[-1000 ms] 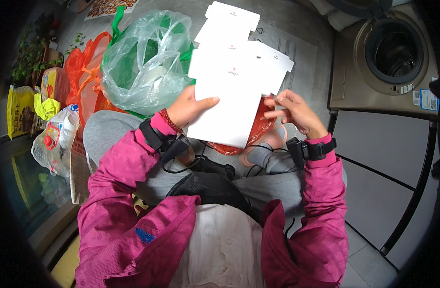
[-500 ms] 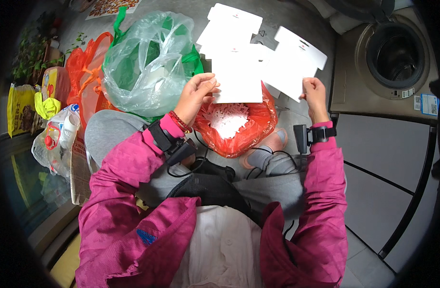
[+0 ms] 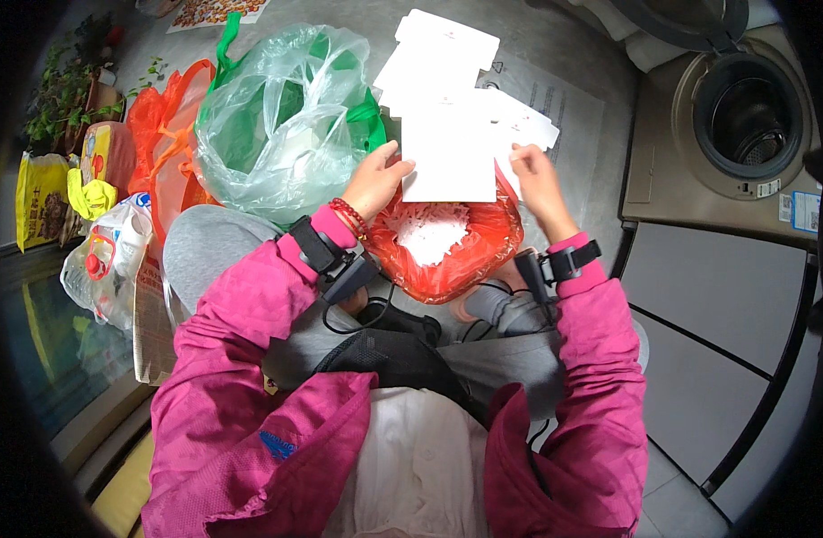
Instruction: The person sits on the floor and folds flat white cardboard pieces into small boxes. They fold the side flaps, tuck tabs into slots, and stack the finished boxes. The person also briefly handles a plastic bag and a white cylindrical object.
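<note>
A flat white card point(image 3: 447, 152) with cut-out edges stands over the red bag. My left hand point(image 3: 375, 182) grips its left edge, thumb in front. My right hand point(image 3: 539, 184) is closed, fingertips pinching a second white card point(image 3: 523, 118) that lies mostly behind the first. Another white card point(image 3: 443, 43) shows beyond them, farther from me. Below the cards, an open red plastic bag point(image 3: 443, 282) holds a heap of small white paper shreds point(image 3: 429, 235). The cards hide the bag's far rim.
On the left stand a translucent plastic bag point(image 3: 281, 117) with green handles, an orange-red bag point(image 3: 174, 134) and a clear bottle with a red cap point(image 3: 95, 266). At the right is a front-loading washing machine point(image 3: 667, 152), its round door open. My legs surround the red bag's near side.
My right hand has moved left and inward, bringing its white card largely behind the front one. My left hand stays at the front card's left edge.
</note>
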A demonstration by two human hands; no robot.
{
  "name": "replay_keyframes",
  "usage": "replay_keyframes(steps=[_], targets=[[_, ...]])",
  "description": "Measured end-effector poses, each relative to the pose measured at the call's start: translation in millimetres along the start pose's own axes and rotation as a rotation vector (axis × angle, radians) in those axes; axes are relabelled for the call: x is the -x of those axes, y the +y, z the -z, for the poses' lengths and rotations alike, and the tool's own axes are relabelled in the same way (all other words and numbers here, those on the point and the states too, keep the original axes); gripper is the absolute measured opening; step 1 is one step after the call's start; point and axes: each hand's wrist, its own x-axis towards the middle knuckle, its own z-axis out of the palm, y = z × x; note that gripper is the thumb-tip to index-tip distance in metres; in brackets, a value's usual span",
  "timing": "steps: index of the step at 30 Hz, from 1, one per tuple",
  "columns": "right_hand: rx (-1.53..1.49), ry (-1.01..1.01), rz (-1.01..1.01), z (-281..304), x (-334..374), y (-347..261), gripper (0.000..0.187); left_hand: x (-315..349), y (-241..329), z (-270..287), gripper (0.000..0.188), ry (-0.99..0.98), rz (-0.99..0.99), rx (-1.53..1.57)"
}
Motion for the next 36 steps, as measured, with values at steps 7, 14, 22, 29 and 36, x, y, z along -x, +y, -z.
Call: replay_keyframes(steps=[7,14,22,29,36], targets=[[0.042,-0.141,-0.048,-23.5,20.5,-68.7,0.02,2.9,8.8,-5.3,0.045,-0.111,-0.002,-0.034],[0.007,-0.118,-0.055,-21.9,24.0,-61.2,0.02,6.8,9.5,-5.6,0.047,-0.123,-0.046,0.007],[-0.345,0.044,-0.04,-26.2,17.7,-54.3,0.009,13.3,4.6,-7.3,0.039,0.1,-0.18,0.016],[-0.409,-0.189,-0.151,-2.3,40.0,-91.8,0.008,28.4,22.5,-1.3,0.022,0.032,-0.169,0.086],[-0.048,-0.115,0.068,3.1,66.6,-121.4,0.009,52.9,39.4,-12.1,0.036,-0.156,-0.113,0.242]])
